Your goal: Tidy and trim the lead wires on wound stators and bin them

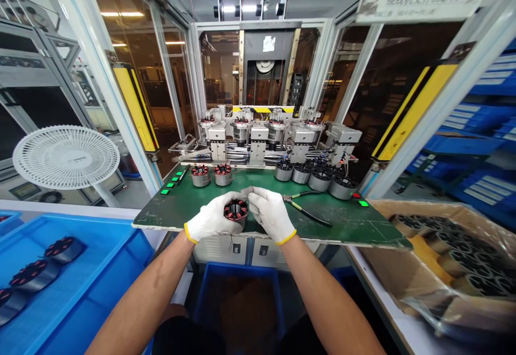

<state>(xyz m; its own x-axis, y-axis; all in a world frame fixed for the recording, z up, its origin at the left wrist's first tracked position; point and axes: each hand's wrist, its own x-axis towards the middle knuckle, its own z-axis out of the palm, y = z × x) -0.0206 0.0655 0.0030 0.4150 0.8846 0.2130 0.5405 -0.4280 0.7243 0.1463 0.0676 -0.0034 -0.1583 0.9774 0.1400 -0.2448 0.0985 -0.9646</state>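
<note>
My left hand (212,216), in a white glove with a yellow cuff, grips a motor stator (236,213) wound with copper-red wire just above the front edge of the green tabletop (258,183). My right hand (271,212), gloved alike, is close against the stator's right side. Its thumb and fingers are pinched together; what they hold, if anything, is too small to make out. Right of that hand lie cutting pliers (308,214) with black and green handles. Behind my left hand stand two wound stators (200,176). Several bare stators (321,179) form a cluster at back right.
A winding machine (258,135) with several stations spans the table's back, between yellow light-curtain posts (137,107). At left are a blue bin (116,253) with wound stators and a white fan (66,157). A cardboard box (387,269) of stators stands right. Below is another blue bin (242,270).
</note>
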